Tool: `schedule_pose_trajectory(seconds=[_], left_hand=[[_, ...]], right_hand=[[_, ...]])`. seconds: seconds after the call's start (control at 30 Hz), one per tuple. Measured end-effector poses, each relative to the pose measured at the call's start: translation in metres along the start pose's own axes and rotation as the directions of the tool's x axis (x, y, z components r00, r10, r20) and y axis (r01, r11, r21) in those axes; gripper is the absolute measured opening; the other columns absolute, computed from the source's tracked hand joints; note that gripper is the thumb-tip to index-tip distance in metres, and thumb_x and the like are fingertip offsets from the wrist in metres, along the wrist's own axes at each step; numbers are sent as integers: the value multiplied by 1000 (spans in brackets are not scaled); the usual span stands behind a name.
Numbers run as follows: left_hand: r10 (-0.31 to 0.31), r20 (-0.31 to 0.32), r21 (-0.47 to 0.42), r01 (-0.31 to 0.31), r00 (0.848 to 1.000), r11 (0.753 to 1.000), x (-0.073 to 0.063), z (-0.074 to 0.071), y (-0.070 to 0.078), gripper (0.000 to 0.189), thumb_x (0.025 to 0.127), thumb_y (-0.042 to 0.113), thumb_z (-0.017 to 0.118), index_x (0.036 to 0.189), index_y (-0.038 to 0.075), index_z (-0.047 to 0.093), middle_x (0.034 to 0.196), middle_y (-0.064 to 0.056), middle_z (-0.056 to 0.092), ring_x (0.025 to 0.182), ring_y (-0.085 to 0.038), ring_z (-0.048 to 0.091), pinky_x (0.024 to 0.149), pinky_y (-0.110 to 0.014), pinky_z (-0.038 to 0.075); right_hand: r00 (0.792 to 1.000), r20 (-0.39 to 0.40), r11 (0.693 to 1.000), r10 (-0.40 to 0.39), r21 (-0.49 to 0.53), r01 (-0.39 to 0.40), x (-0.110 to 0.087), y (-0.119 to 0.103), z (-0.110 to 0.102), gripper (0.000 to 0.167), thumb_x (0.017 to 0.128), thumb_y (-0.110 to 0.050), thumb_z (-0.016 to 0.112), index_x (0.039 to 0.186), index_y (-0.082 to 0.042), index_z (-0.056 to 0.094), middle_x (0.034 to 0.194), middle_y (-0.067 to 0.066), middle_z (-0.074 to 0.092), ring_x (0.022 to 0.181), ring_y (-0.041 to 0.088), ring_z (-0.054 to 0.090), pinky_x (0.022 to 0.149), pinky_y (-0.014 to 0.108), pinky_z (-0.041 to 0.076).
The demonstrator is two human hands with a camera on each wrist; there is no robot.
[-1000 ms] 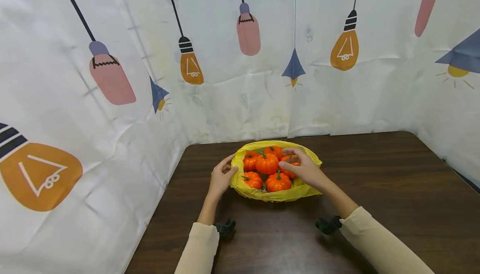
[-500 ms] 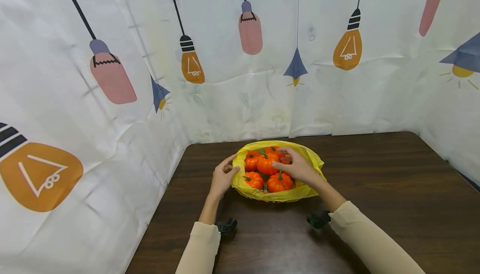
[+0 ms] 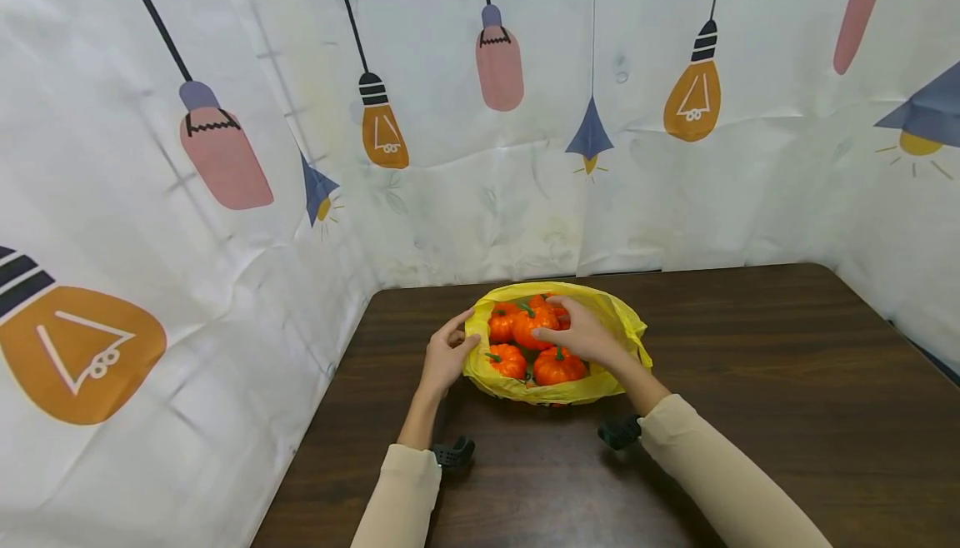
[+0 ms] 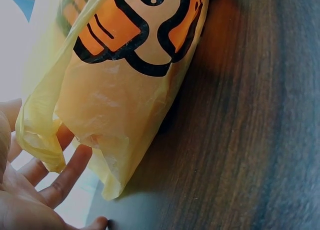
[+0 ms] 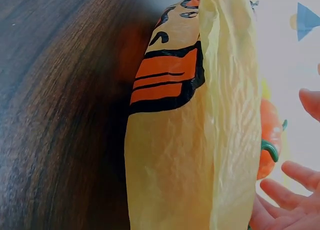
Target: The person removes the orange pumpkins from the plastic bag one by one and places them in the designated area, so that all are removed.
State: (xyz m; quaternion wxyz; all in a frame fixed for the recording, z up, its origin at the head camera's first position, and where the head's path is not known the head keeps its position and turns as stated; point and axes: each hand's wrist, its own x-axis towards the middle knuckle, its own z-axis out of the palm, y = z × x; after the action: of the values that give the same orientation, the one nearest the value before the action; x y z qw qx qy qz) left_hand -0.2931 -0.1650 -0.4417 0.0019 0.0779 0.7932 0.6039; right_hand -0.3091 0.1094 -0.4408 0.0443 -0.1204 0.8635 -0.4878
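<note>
A yellow plastic bag (image 3: 487, 377) lies with its mouth wide, and a black and orange cartoon print (image 4: 125, 24) shows on its side. Inside are several small orange pumpkins (image 3: 559, 366) with green stems. My left hand (image 3: 444, 361) holds the bag's left rim, its thumb on one side and fingers on the other. Above the right part of the bag's mouth is my right hand (image 3: 588, 338), fingers spread and bent slightly towards a pumpkin (image 3: 534, 325) in the middle. In the right wrist view, a stemmed pumpkin (image 5: 270, 140) peeks past the rim beside the right fingers (image 5: 287, 194).
The bag rests on a dark wood-grain table (image 3: 750, 381), near its back edge. White sheeting (image 3: 480, 206) printed with lamps hangs behind and on both sides. Black wrist cameras (image 3: 453, 452) sit at both cuffs.
My right hand has moved left across the bag's mouth, from the right-hand pumpkins towards the middle one. The left hand has stayed at the rim.
</note>
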Motion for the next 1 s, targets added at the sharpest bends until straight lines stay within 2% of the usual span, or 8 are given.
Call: schedule_pose_trajectory(seconds=[0.3, 0.53, 0.77, 1.0], left_hand=[[-7, -4, -8, 7, 1000, 1000, 0, -1, 0, 52, 100, 10, 65, 151, 11, 53, 107, -27, 72, 78, -18, 67, 63, -26, 56], [-8, -8, -2, 8, 1000, 1000, -1, 0, 2, 52, 99, 9, 66, 150, 11, 54, 108, -28, 72, 78, -18, 67, 64, -25, 56], [-6, -7, -2, 6, 1000, 1000, 0, 1, 1, 52, 99, 9, 66, 150, 10, 54, 108, -28, 72, 79, -18, 67, 65, -25, 56], [-12, -1, -18, 12, 1000, 1000, 1, 1, -1, 53, 99, 10, 67, 150, 11, 54, 107, -27, 72, 77, -16, 66, 64, -25, 56]], right_hand=[[1000, -8, 999, 19, -38, -20, 5, -8, 6, 81, 93, -38, 75, 158, -6, 37, 162, 19, 38, 145, 43, 40, 114, 62, 38], [998, -41, 990, 48, -130, -53, 13, -9, 13, 77, 92, -31, 78, 155, -8, 40, 155, 20, 47, 138, 43, 49, 109, 59, 44], [997, -45, 990, 56, -128, -61, 13, -7, 14, 77, 90, -29, 80, 155, -10, 42, 151, 21, 52, 135, 42, 53, 107, 57, 47], [998, -64, 997, 5, -79, -10, 10, -3, 13, 78, 88, -28, 82, 154, -9, 44, 153, 17, 49, 137, 41, 50, 108, 58, 45]])
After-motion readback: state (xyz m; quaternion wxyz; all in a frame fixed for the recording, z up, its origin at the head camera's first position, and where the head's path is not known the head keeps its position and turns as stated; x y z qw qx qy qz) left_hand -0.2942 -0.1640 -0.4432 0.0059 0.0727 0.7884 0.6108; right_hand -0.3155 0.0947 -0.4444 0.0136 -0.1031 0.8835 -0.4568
